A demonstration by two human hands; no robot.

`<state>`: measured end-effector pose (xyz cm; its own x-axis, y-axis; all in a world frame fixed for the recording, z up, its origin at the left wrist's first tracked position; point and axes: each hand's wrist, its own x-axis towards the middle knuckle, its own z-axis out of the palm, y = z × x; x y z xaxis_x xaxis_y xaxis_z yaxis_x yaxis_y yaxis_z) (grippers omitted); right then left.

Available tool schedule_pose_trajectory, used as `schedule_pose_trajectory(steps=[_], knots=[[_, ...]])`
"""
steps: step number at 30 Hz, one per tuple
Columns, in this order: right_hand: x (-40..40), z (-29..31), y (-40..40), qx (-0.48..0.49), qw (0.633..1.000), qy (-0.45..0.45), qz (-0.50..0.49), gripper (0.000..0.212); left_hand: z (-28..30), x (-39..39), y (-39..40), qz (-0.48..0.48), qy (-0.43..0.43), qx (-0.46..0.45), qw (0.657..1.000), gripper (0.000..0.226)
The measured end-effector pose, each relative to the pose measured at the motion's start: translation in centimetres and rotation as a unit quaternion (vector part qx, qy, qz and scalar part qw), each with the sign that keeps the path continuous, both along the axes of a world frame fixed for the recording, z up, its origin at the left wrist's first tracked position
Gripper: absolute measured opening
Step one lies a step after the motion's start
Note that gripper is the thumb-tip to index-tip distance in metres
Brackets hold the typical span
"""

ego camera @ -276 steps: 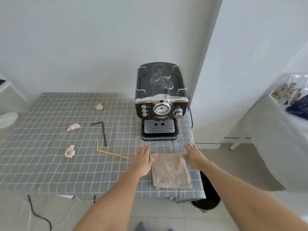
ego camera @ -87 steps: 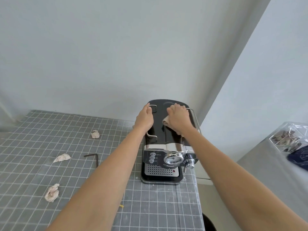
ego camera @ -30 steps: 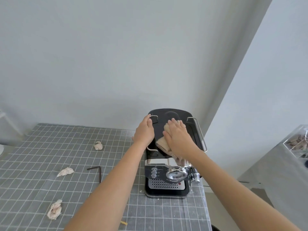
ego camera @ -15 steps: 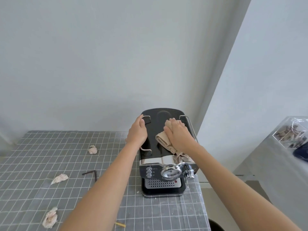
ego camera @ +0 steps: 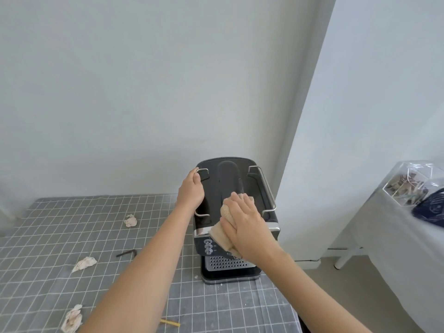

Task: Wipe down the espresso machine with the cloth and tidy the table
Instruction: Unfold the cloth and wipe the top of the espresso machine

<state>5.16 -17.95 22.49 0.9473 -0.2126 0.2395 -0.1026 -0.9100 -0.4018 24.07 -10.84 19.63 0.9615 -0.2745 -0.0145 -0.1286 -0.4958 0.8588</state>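
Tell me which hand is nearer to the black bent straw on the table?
Left. The left hand grips the machine's left rail, above-right of the black bent straw; the right hand is farther right.

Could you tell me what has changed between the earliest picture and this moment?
The cloth, earlier flat on the table, is now in the right hand's grip, drawn forward over the espresso machine's top to its front edge. The left hand came off the table to grip the machine's left rail. The paper scraps have not moved.
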Motion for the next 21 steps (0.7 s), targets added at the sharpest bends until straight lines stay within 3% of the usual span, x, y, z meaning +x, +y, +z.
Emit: schedule_pose_trajectory(steps=[6, 10, 13, 16, 18, 19, 21], knots=[[-4.4, 1.1, 0.4, 0.032, 0.999, 0.019, 0.021, 0.039, 0.9, -0.8, 0.4, 0.009, 0.004, 0.035, 0.999, 0.044], [-10.1, 0.8, -0.1, 0.168, 0.986, 0.013, -0.003, 0.022, 1.2, -1.6, 0.9, 0.003, -0.016, 0.080, 0.997, 0.045], [-13.7, -3.8, -0.1, 0.215, 0.976, 0.003, -0.036, 0.027, 1.2, -2.6, 1.3, 0.005, -0.029, 0.120, 0.992, 0.045], [-15.2, -10.8, 0.3, 0.225, 0.967, 0.117, -0.023, 0.044, 1.8, -3.4, 1.5, 0.010, -0.050, 0.157, 0.986, 0.043], [-15.6, -15.5, 0.6, 0.202, 0.961, 0.188, -0.005, 0.038, 2.0, -3.8, 1.5, 0.011, -0.066, 0.173, 0.983, 0.041], [-15.9, -17.4, 0.5, 0.159, 0.968, 0.196, 0.002, 0.043, 2.1, -4.0, 1.6, 0.013, -0.072, 0.179, 0.981, 0.040], [-16.0, -21.2, 0.6, 0.097, 0.972, 0.212, -0.003, 0.075, 2.0, -4.2, 1.7, 0.017, -0.081, 0.194, 0.977, 0.041]])
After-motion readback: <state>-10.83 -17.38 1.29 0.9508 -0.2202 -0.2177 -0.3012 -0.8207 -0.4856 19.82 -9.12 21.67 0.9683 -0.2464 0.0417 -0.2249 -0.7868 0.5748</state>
